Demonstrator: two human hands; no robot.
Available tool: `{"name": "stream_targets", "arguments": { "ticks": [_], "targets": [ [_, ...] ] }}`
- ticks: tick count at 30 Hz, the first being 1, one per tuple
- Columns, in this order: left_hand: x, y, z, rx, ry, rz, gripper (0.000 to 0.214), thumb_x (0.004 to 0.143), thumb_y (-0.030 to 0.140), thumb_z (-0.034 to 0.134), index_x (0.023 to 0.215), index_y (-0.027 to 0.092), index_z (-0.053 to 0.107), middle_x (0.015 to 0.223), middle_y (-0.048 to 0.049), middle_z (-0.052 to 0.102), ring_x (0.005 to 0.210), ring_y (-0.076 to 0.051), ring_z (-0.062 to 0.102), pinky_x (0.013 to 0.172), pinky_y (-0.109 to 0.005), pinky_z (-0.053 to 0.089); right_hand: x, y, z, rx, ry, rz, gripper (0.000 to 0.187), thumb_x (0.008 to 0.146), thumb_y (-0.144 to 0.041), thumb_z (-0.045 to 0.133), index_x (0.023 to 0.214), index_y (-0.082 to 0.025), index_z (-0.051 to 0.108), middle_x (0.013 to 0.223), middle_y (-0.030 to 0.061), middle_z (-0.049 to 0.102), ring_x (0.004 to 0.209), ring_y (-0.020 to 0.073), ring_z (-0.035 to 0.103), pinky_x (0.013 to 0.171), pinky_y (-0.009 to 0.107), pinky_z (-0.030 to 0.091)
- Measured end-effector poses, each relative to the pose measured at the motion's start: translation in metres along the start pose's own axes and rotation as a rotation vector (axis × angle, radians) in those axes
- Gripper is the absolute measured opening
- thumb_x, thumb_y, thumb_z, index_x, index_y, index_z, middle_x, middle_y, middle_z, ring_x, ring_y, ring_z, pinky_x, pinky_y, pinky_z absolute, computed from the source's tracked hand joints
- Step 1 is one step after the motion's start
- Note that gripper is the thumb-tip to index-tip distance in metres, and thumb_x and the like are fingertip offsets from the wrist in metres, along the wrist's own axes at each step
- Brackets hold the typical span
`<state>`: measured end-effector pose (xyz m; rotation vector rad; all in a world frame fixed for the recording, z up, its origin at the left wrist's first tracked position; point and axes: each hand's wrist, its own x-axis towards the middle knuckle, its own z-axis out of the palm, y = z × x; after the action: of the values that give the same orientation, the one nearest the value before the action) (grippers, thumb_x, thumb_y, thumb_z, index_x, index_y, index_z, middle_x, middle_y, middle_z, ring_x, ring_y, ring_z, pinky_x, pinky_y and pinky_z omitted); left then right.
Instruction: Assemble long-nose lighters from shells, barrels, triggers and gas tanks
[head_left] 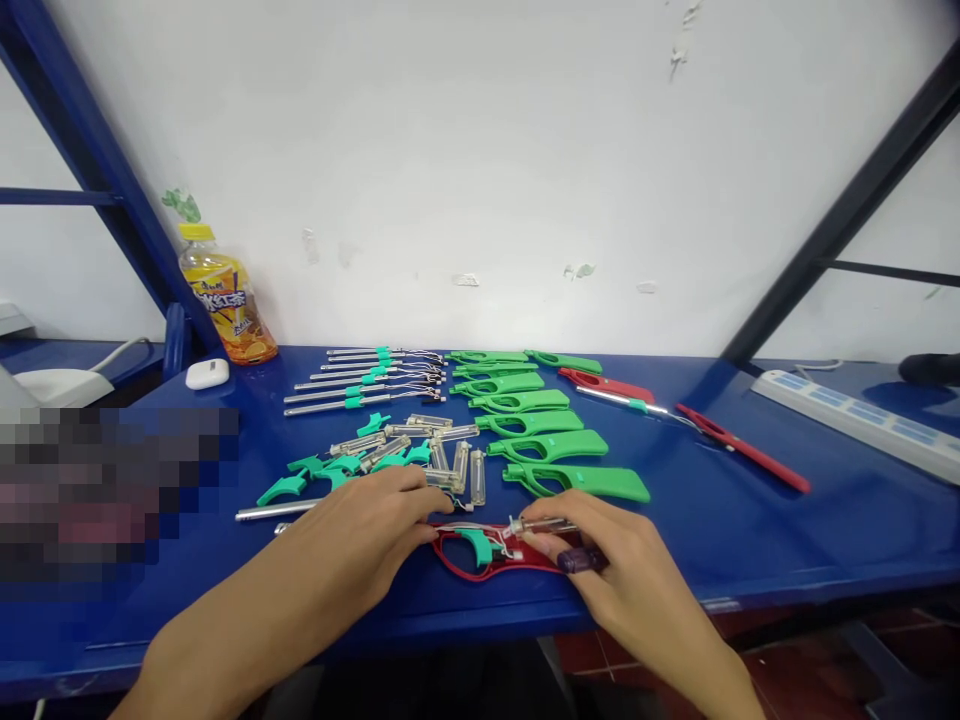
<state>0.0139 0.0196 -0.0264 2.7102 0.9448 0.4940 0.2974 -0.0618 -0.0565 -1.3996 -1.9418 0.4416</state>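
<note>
Red shell (480, 572) lies at table (750, 520) front edge. R hand (626, 570) grip pinches clear tube (546, 524) over it. L hand (371, 535) fingertips on shell's left end; grip state can't tell. Green shells (551, 447) just behind.

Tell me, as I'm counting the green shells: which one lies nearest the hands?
The green shell at the near end of the column, just beyond the right hand; the other green ones lie farther back, toward the wall.
</note>
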Motion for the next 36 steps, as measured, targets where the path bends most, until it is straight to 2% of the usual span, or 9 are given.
{"name": "stream_targets", "arguments": {
  "ticks": [3, 6, 10, 17, 23, 29, 32, 36],
  "targets": [
    [-0.002, 0.003, -0.005, -0.039, -0.084, 0.010, 0.047, 0.109, 0.006, 0.047, 0.142, 0.034, 0.066, 0.121, -0.0017, 0.069, 0.109, -0.019, 0.069, 0.091, -0.029, 0.050, 0.000, 0.000, 0.000, -0.007, -0.013, 0.013, 0.027, 0.104, -0.016, 0.056, 0.115, -0.034, 0.073, 0.114, -0.0030, 0.081, 0.103, 0.0207, 0.077, 0.089, 0.033, 0.055],
    [-0.002, 0.008, -0.012, -0.060, -0.173, -0.018, 0.051, 0.108, 0.002, 0.043, 0.137, 0.036, 0.068, 0.118, -0.0004, 0.065, 0.105, -0.017, 0.066, 0.086, -0.027, 0.047, 0.000, -0.001, 0.000, -0.018, -0.011, 0.021, 0.024, 0.105, -0.019, 0.057, 0.115, -0.034, 0.073, 0.113, -0.0041, 0.080, 0.102, 0.0201, 0.077, 0.088, 0.032, 0.055],
    [-0.001, 0.012, -0.015, -0.053, -0.225, -0.048, 0.051, 0.106, 0.000, 0.044, 0.129, 0.037, 0.073, 0.114, 0.0001, 0.063, 0.099, -0.017, 0.065, 0.083, -0.027, 0.044, 0.000, -0.001, 0.001, -0.016, -0.001, 0.020, 0.029, 0.103, -0.014, 0.058, 0.115, -0.035, 0.072, 0.113, -0.0046, 0.080, 0.102, 0.0199, 0.076, 0.088, 0.032, 0.054],
    [0.002, 0.015, -0.016, 0.012, -0.216, -0.037, 0.051, 0.103, -0.001, 0.048, 0.122, 0.036, 0.078, 0.105, 0.0000, 0.063, 0.084, -0.015, 0.062, 0.071, -0.028, 0.038, 0.001, 0.003, -0.002, 0.013, -0.013, 0.035, 0.033, 0.099, -0.009, 0.063, 0.111, -0.037, 0.076, 0.116, -0.0040, 0.074, 0.102, 0.0182, 0.074, 0.090, 0.031, 0.053],
    [0.002, 0.018, -0.015, 0.002, -0.188, -0.037, 0.046, 0.103, -0.001, 0.049, 0.112, 0.032, 0.079, 0.101, 0.0005, 0.062, 0.084, -0.015, 0.062, 0.072, -0.028, 0.038, 0.002, 0.005, -0.003, 0.084, -0.038, 0.046, 0.033, 0.098, -0.009, 0.070, 0.109, -0.037, 0.081, 0.109, -0.0041, 0.076, 0.098, 0.0172, 0.074, 0.087, 0.029, 0.053],
    [-0.001, 0.007, -0.005, -0.039, -0.147, 0.010, 0.061, 0.099, -0.006, 0.045, 0.125, 0.041, 0.074, 0.110, 0.0023, 0.063, 0.090, -0.015, 0.064, 0.076, -0.027, 0.040, 0.002, 0.004, -0.006, 0.098, -0.059, 0.008, 0.029, 0.100, -0.010, 0.066, 0.110, -0.034, 0.080, 0.110, -0.0012, 0.076, 0.099, 0.0190, 0.074, 0.090, 0.030, 0.053],
    [0.001, 0.007, -0.006, -0.050, -0.162, 0.035, 0.063, 0.098, -0.009, 0.043, 0.122, 0.040, 0.074, 0.110, 0.0034, 0.065, 0.093, -0.015, 0.065, 0.078, -0.027, 0.040, 0.000, 0.003, -0.008, 0.102, -0.066, -0.003, 0.032, 0.099, -0.007, 0.064, 0.110, -0.034, 0.079, 0.111, -0.0013, 0.075, 0.099, 0.0192, 0.073, 0.089, 0.031, 0.052],
    [0.003, 0.012, -0.008, -0.056, -0.187, 0.052, 0.063, 0.100, -0.007, 0.042, 0.127, 0.041, 0.072, 0.116, 0.0035, 0.068, 0.099, -0.015, 0.067, 0.080, -0.027, 0.042, 0.000, -0.001, -0.008, 0.120, -0.064, 0.000, 0.027, 0.101, -0.010, 0.061, 0.104, -0.032, 0.077, 0.109, -0.0020, 0.074, 0.095, 0.0184, 0.071, 0.085, 0.031, 0.050]
  ]
}}
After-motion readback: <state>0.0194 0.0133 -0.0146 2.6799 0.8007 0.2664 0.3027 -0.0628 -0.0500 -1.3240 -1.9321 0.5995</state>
